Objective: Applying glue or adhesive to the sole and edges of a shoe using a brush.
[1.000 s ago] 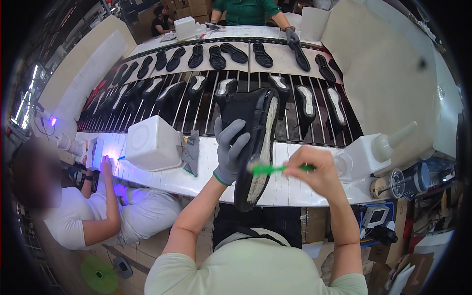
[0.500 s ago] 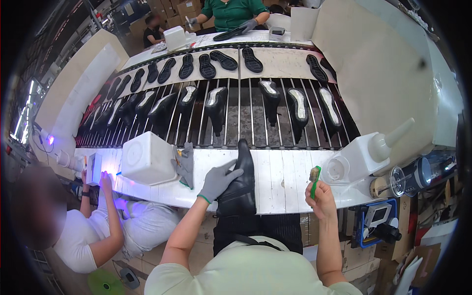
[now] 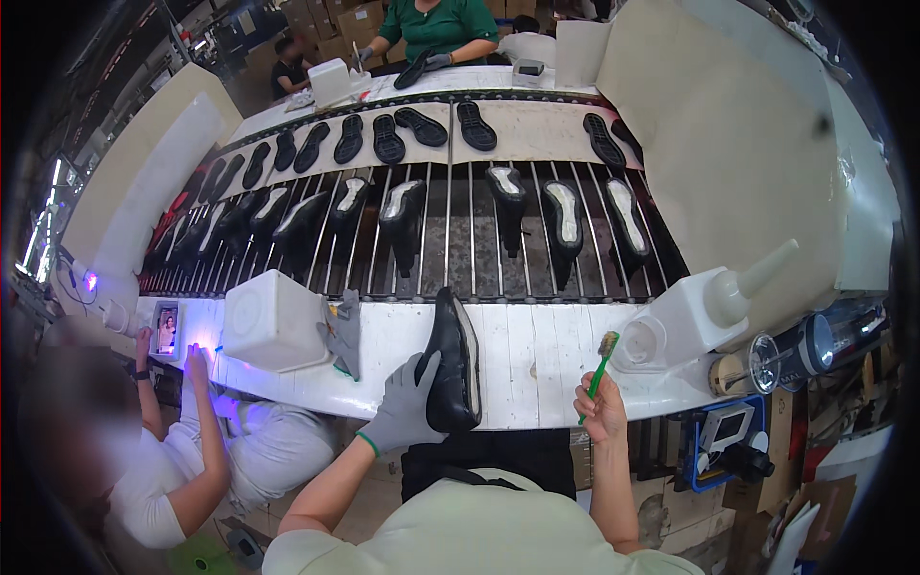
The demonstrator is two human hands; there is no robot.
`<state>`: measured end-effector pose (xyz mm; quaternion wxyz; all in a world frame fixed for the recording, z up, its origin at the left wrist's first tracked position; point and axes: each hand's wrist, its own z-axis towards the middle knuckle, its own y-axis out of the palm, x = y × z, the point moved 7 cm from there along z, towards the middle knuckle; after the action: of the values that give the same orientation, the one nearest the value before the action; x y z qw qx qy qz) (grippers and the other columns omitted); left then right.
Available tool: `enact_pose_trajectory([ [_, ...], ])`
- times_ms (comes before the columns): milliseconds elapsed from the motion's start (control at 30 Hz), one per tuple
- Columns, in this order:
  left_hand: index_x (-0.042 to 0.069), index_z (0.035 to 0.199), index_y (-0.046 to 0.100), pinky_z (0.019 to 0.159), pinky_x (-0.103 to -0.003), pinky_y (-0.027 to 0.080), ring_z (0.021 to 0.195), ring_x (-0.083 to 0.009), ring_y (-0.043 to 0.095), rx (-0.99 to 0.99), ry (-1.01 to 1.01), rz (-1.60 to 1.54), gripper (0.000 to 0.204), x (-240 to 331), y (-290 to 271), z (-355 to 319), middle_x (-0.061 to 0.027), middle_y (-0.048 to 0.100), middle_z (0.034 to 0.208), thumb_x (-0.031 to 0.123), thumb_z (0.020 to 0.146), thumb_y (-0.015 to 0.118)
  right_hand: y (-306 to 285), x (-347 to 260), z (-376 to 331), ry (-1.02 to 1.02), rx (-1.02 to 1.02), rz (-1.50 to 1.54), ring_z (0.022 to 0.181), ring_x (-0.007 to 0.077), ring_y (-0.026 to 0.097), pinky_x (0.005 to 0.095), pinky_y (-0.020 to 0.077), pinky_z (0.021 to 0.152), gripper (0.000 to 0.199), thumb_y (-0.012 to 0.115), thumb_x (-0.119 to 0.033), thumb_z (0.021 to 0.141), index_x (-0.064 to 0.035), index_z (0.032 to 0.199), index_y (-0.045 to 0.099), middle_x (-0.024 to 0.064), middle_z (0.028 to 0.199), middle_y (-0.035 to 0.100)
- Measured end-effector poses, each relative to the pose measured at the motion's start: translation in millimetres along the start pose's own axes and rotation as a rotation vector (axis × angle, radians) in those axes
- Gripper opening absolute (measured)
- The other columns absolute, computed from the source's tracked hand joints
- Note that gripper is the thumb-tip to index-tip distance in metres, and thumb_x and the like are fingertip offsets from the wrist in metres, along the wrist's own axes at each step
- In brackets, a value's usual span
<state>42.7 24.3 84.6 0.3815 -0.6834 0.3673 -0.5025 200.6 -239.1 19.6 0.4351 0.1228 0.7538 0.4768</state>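
At the white table (image 3: 522,383), your left hand (image 3: 401,407), gray-gloved, wraps its fingers around a smooth black boot (image 3: 446,364) at the near edge; your bare right hand (image 3: 602,410) pinches a slim green-handled brush (image 3: 600,372). Nearby lies a white plastic jug (image 3: 682,311) with a cone spout, contents unclear. A blue plastic basket (image 3: 689,455) holds a white-framed device (image 3: 728,428).

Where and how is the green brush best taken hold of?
The green brush is probably best gripped by its slim handle, from below, as the right hand holds it: it tilts with the bristles uppermost, the handle running down away from them.
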Motion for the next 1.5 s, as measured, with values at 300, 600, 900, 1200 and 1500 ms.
enact_pose_trajectory([
  [300, 0.0, 0.137, 0.039, 0.088, -0.032, 0.051, 0.104, -0.0198, 0.061, 0.105, 0.006, -1.902, 0.071, -17.6, -6.2, 49.1, -0.0099, 0.061, 0.114, 0.028, 0.077, 0.067, 20.1, 5.7, -8.0, 0.067, -0.032, -0.016, 0.056, 0.0087, 0.044, 0.0199, 0.0332, 0.045, 0.028, 0.067, -0.029, 0.088, -0.0044, 0.1, 0.061, 0.0022, 0.085, 0.06],
  [600, 0.001, 0.151, 0.001, 0.101, -0.034, 0.041, 0.125, -0.0286, 0.047, 0.462, -0.081, -1.03, 0.109, -126.4, -44.8, 226.5, -0.0222, 0.042, 0.141, 0.027, 0.075, 0.075, 11.7, 11.4, -16.3, 0.049, -0.007, -0.026, 0.056, 0.0074, 0.039, 0.0198, 0.0321, 0.045, 0.026, 0.05, -0.028, 0.099, -0.0053, 0.105, 0.06, 0.0009, 0.091, 0.056],
  [900, 0.0, 0.149, 0.01, 0.108, -0.044, 0.032, 0.13, -0.0446, 0.036, 0.962, -0.05, -0.271, 0.091, -70.1, 27.3, 169.1, -0.0301, 0.033, 0.142, 0.026, 0.082, 0.066, -10.9, 18.7, 6.0, 0.089, 0.033, 0.011, 0.063, 0.0088, 0.043, 0.0189, 0.0359, 0.047, 0.02, 0.053, -0.019, 0.098, -0.0033, 0.111, 0.055, 0.0029, 0.096, 0.055],
  [1200, 0.006, 0.123, 0.056, 0.096, -0.041, 0.042, 0.108, -0.032, 0.055, 0.775, -0.037, -0.441, 0.042, -72.4, 37.9, 172.1, -0.0147, 0.061, 0.113, 0.024, 0.085, 0.061, -89.6, -0.7, 27.1, -0.216, 0.345, -0.093, 0.088, 0.0114, 0.056, 0.0231, 0.0501, 0.077, 0.022, 0.055, -0.014, 0.097, 0.0034, 0.109, 0.051, 0.008, 0.101, 0.059],
  [1500, 0.007, 0.116, 0.058, 0.093, -0.041, 0.042, 0.103, -0.03, 0.056, 0.805, 0.007, -0.443, 0.036, -71.4, 34.6, 169.5, -0.0127, 0.062, 0.104, 0.023, 0.084, 0.062, -100.1, -13.4, 21.3, -0.366, 0.599, -0.485, 0.101, 0.0176, 0.062, 0.0291, 0.0523, 0.094, 0.02, 0.051, -0.008, 0.098, 0.0068, 0.111, 0.052, 0.0156, 0.11, 0.063],
])
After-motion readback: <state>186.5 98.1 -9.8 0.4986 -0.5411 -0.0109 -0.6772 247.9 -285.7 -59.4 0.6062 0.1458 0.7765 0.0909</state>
